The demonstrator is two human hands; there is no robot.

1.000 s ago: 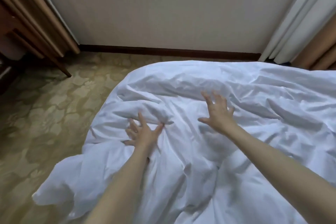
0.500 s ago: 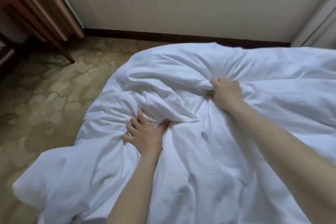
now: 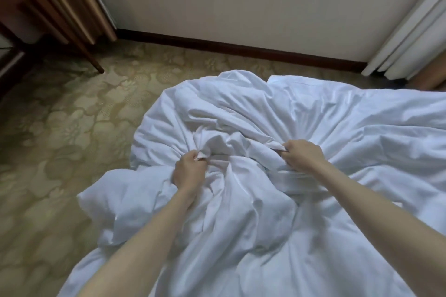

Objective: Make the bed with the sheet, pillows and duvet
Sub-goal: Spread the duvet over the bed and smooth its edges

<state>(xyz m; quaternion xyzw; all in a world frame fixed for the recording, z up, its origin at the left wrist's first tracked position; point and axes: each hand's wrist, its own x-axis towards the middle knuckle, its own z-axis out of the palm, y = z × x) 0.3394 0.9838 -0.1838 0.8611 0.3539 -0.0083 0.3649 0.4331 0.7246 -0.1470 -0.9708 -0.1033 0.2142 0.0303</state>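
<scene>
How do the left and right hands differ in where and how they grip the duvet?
The left hand sits nearer the camera and the bed's floor-side edge; the right hand reaches farther in. Cloth pokes out above the left fist, and beside the right. Both are clenched on bunched white duvet.

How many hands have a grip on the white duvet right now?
2. The left hand grips a bunch of the duvet near its floor-side edge; the right hand grips another bunch further right. Both fists are closed on fabric.
</scene>
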